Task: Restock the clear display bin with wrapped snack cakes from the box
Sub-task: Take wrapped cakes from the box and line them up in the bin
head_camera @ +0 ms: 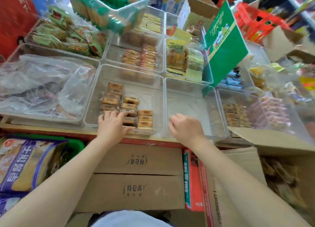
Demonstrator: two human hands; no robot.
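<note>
- The wrapped snack cakes (127, 110) lie in short stacked rows on the floor of a clear display bin (154, 83) at the counter's front edge, filling its left and front part; the back right of the bin floor is bare.
- The cakes' long axes run left to right, parallel to the counter's front edge.
- The left hand (113, 124) is the nearer hand: it rests on the front rows, fingers fairly straight and pressing on the wrappers, gripping nothing as far as can be seen.
- The right hand (185, 128) hovers over the neighbouring empty clear bin (190, 90) to the right, fingers loosely curled, holding nothing.
- An open cardboard box (279, 160) sits low at the right, below the counter's front right edge, closest to the right hand; its contents are blurred.
- More clear bins of packaged snacks cover the counter behind and beside; sealed cartons (138, 175) stand beneath the front edge.
</note>
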